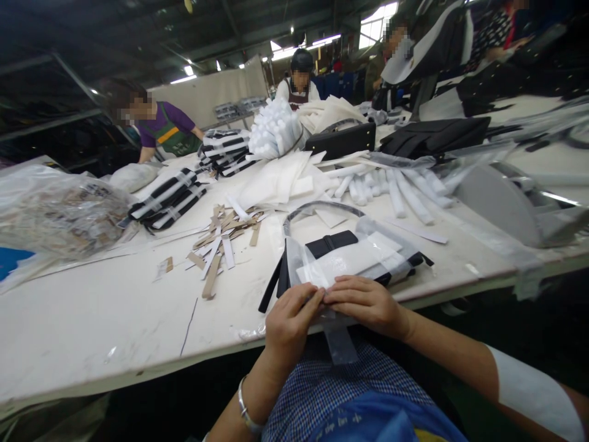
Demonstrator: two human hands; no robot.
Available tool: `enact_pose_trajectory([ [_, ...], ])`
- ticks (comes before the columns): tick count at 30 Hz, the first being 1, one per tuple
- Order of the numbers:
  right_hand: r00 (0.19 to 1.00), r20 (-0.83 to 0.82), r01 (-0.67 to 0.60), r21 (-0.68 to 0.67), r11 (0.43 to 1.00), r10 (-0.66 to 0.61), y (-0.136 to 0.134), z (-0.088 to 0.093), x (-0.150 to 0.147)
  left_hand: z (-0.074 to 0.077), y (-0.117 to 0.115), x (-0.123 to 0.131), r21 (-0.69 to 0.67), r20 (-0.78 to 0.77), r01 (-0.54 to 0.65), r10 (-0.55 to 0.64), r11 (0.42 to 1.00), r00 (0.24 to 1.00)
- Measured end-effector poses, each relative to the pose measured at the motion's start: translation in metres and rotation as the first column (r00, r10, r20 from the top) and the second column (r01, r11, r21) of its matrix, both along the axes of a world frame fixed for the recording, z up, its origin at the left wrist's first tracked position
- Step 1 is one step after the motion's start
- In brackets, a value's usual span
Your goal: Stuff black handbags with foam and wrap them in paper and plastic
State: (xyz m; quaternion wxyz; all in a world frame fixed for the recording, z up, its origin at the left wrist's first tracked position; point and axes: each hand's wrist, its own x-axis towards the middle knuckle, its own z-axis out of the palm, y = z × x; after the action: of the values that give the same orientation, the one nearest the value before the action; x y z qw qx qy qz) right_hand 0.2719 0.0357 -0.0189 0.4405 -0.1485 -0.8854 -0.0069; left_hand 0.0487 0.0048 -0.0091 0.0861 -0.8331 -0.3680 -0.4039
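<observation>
A black handbag (332,242) lies in front of me near the table's edge, with a white sheet (345,263) and cloudy plastic over its front. Its looped handle (299,212) is covered in clear wrapping. My left hand (291,312) and my right hand (370,303) meet at the bag's near side, fingertips pinched on clear plastic film (341,345). A loose end of that film hangs over the table edge below my fingers. A black strap end (270,285) sticks out at the bag's left.
Cardboard strips (216,245) lie scattered to the left, near a clear bag of scraps (64,212). White foam rolls (400,193) and white sheets (280,181) are piled behind the handbag. Black wrapped bundles (168,199) stand left. Several people work across the table (115,325).
</observation>
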Motion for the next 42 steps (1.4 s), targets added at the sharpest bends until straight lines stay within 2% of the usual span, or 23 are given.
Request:
enact_pose_trajectory([
  [3, 0.998, 0.050, 0.041, -0.019, 0.999, -0.040, -0.015, -0.007, 0.016, -0.009, 0.002, -0.002, 0.019, -0.019, 0.024, -0.023, 1.000, 1.000],
  [7, 0.966, 0.223, 0.132, -0.004, 0.991, -0.128, -0.040, -0.029, 0.032, -0.015, 0.002, -0.004, 0.020, -0.019, 0.039, -0.038, 0.999, 0.999],
  [10, 0.951, 0.277, 0.129, 0.035, 0.991, -0.133, -0.048, -0.047, 0.027, -0.018, 0.001, -0.003, 0.019, 0.005, 0.022, -0.022, 1.000, 1.000],
  [13, 0.974, 0.191, 0.115, 0.061, 0.992, -0.124, -0.044, -0.055, 0.010, -0.021, 0.001, -0.003, 0.016, 0.020, 0.025, -0.026, 1.000, 0.999],
  [17, 0.993, 0.047, 0.112, 0.003, 0.994, -0.112, -0.041, -0.049, -0.009, -0.024, 0.001, -0.004, 0.018, 0.021, 0.040, -0.041, 0.999, 0.999],
  [21, 0.994, -0.027, 0.098, -0.105, 0.990, -0.101, -0.054, -0.042, -0.017, -0.025, 0.001, -0.002, 0.023, 0.016, 0.013, -0.014, 1.000, 1.000],
  [25, 0.998, -0.014, 0.051, -0.166, 0.985, -0.054, -0.076, -0.041, -0.022, -0.025, 0.001, 0.000, 0.023, 0.020, -0.001, 0.001, 1.000, 1.000],
  [30, 0.996, -0.023, 0.075, -0.196, 0.978, -0.081, -0.093, -0.041, -0.021, -0.028, 0.001, 0.001, 0.030, 0.022, -0.010, 0.009, 1.000, 1.000],
  [34, 0.997, 0.019, 0.071, -0.188, 0.980, -0.069, -0.098, -0.033, -0.019, -0.032, 0.003, 0.000, 0.047, 0.028, -0.017, 0.016, 0.999, 0.999],
  [42, 0.998, -0.005, 0.065, -0.205, 0.977, -0.068, -0.098, -0.011, -0.019, -0.032, 0.003, 0.000, 0.072, 0.027, -0.023, 0.021, 0.997, 0.999],
])
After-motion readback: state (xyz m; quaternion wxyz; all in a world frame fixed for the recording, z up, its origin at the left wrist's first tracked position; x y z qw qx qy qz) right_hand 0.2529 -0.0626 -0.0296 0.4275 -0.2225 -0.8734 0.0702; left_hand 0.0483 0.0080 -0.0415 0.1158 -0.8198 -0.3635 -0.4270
